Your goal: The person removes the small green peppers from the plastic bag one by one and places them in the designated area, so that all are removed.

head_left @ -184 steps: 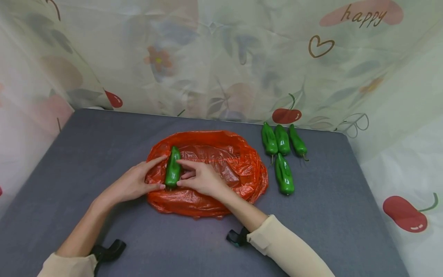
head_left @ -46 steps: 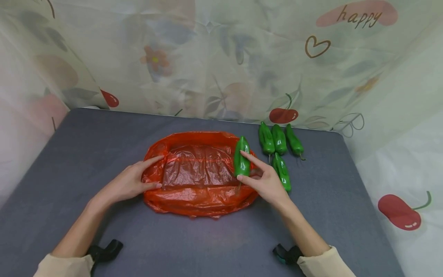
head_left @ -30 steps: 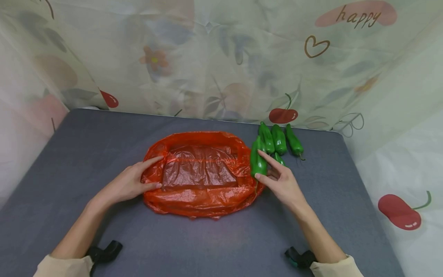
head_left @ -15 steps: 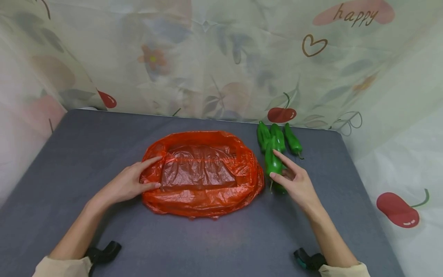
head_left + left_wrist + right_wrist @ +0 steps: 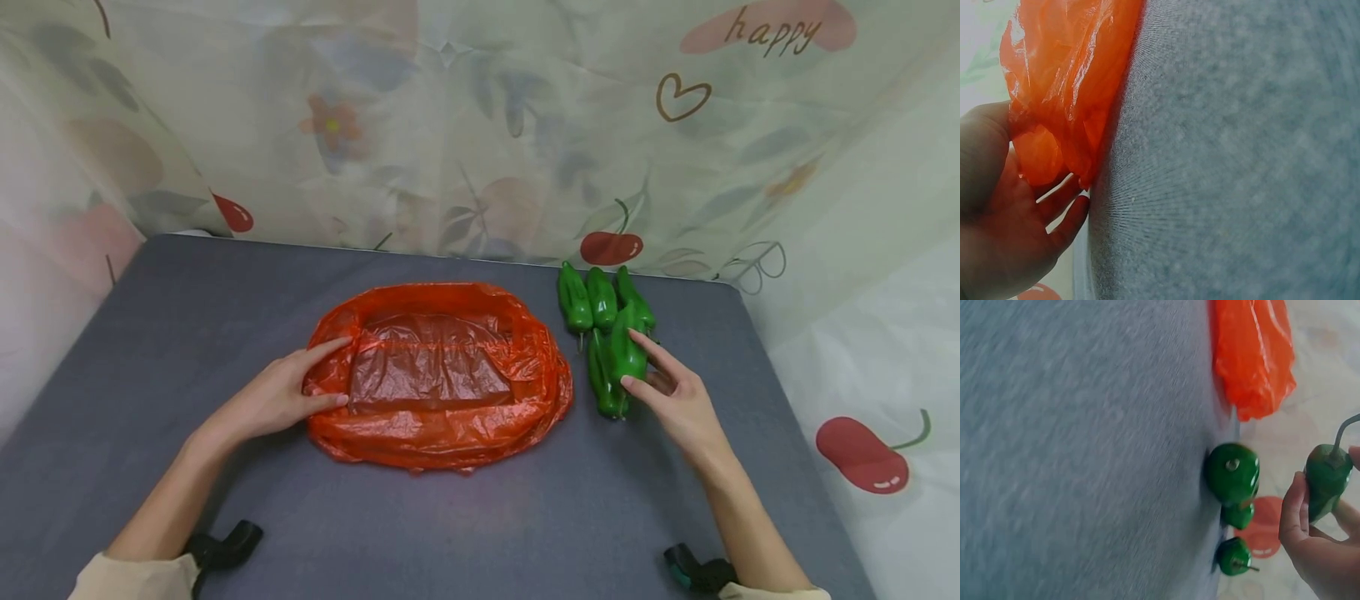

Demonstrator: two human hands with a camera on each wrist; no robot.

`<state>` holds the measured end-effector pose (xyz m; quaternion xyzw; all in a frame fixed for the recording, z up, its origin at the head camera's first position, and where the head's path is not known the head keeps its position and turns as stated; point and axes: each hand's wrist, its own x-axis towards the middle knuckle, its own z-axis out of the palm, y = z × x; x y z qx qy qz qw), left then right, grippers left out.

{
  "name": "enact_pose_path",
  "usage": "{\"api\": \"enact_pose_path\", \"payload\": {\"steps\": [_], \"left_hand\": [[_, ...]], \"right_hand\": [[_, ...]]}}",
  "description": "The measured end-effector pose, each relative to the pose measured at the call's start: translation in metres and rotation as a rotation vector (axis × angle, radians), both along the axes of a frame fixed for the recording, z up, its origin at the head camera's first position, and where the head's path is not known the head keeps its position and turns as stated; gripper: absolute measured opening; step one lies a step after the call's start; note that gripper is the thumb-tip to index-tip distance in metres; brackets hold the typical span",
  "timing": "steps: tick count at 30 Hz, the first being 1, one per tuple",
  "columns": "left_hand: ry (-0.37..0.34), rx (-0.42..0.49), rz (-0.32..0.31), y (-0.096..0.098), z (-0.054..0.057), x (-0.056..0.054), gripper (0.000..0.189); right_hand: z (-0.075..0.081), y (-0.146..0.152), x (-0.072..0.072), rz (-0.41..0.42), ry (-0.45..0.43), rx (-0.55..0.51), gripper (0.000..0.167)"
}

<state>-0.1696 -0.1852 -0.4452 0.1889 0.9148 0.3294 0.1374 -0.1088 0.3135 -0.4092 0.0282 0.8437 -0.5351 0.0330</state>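
In the head view, my right hand [image 5: 678, 408] pinches a green pepper [image 5: 628, 342] between thumb and fingers. It is right of the bag and overlaps another green pepper [image 5: 602, 375]. The right wrist view shows the held pepper [image 5: 1325, 472] raised off the table, its stem pointing up and right. My left hand [image 5: 281, 396] holds the left rim of a red plastic bag [image 5: 431, 437]. Its thumb and index finger lie over the rim. In the left wrist view, the other fingers lie against the bag [image 5: 1066, 81] from outside. The bag's mouth is spread wide.
Behind the held pepper, several green peppers [image 5: 574, 300] lie in a row near the back edge of the grey table [image 5: 420, 542]. A patterned curtain [image 5: 450, 167] hangs around the table's back and sides.
My right hand has carried the green pepper from the bag's left side, across the bag and out past its right edge to the other peppers. My left hand has stayed at the bag's left rim.
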Motion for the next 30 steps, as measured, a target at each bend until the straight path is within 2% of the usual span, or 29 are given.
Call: {"api": "enact_pose_path", "payload": {"steps": [11,23,30], "left_hand": [[-0.01,-0.001,0.002,0.0,0.001,0.001,0.082],[-0.005,-0.008,0.002,0.0,0.002,0.0,0.081],[-0.006,-0.004,-0.001,-0.001,0.001,0.001,0.081]], "right_hand": [[-0.005,0.024,0.0,0.012,-0.014,0.057,0.065],[-0.013,0.048,-0.003,0.086,-0.063,0.106,0.065],[-0.021,0.054,-0.009,0.133,-0.11,0.134,0.068]]}}
